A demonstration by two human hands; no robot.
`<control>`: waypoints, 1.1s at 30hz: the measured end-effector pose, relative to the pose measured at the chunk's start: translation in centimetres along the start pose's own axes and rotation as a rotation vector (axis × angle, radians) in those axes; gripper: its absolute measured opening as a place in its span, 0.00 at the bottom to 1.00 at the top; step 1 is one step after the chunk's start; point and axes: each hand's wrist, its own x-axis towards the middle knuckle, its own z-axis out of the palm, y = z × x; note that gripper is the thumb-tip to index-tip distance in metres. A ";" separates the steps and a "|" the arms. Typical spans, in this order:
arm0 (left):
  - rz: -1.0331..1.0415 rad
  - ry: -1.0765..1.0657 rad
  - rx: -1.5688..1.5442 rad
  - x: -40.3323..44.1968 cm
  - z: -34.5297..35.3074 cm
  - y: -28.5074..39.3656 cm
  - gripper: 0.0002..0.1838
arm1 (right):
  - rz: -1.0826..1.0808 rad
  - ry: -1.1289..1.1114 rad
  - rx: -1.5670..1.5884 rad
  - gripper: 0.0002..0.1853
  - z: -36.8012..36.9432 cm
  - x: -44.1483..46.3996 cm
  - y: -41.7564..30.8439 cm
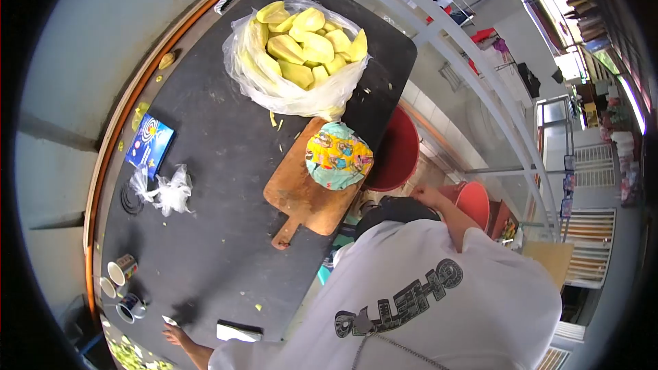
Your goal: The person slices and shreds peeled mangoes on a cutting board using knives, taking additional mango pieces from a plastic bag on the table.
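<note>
My left hand (177,335) is low over the near left of the dark table (226,233), fingers stretched out and apart. Just beyond its fingertips is a small white piece (169,321), too small to name. A black-and-white flat object (240,331) lies beside my left forearm. At my right side, by the waist, my right hand (428,196) hangs near a red bucket (473,205), its fingers loosely bent around nothing visible. A wooden cutting board (295,195) lies at the table's edge before me, bearing a round yellow-and-teal patterned bundle (339,156).
Peeled yellow-green fruit pieces (301,44) fill a clear plastic bag (301,104) on the far table. Leftward are a blue packet (149,142) and a knotted white bag (174,190). Cups (122,270) stand near the left edge. A deeper red tub (396,151) sits below the right edge, beside metal railings (473,62).
</note>
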 end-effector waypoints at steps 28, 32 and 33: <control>0.303 0.090 -0.203 -10.1 4.5 15.4 0.51 | -0.222 -0.091 -0.201 0.11 1.8 3.0 -1.6; 0.433 -0.076 -0.216 -25.8 1.2 23.7 0.49 | -0.239 -0.102 -0.176 0.11 1.3 2.8 -4.0; 0.507 -0.076 -0.216 -28.9 2.6 25.4 0.49 | -0.222 -0.082 -0.150 0.11 1.3 2.6 -4.2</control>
